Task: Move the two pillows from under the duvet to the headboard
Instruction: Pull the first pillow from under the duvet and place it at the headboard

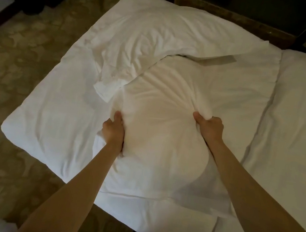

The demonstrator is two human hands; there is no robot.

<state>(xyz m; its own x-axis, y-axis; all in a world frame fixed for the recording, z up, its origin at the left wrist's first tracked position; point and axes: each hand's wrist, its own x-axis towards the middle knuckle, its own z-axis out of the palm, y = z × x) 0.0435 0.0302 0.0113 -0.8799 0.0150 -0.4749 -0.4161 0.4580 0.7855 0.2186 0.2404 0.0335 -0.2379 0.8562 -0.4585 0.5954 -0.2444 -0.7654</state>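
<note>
At far left we see patterned carpet [17,80], then the white bed [47,122], where our left hand [112,130] is closed tight on the left side of a pillow [165,136]. The pillow sits mid-bed, its far end apparently tucked under the rumpled duvet [158,35]. Our right hand [209,128] pinches its right edge in a fist.

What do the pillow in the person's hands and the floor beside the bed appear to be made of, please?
The pillow looks like white matte woven fabric, probably cotton, over soft filling: it bunches and creases where the left hand and right hand grip it. The floor seems a tan patterned carpet, without glare.
</note>
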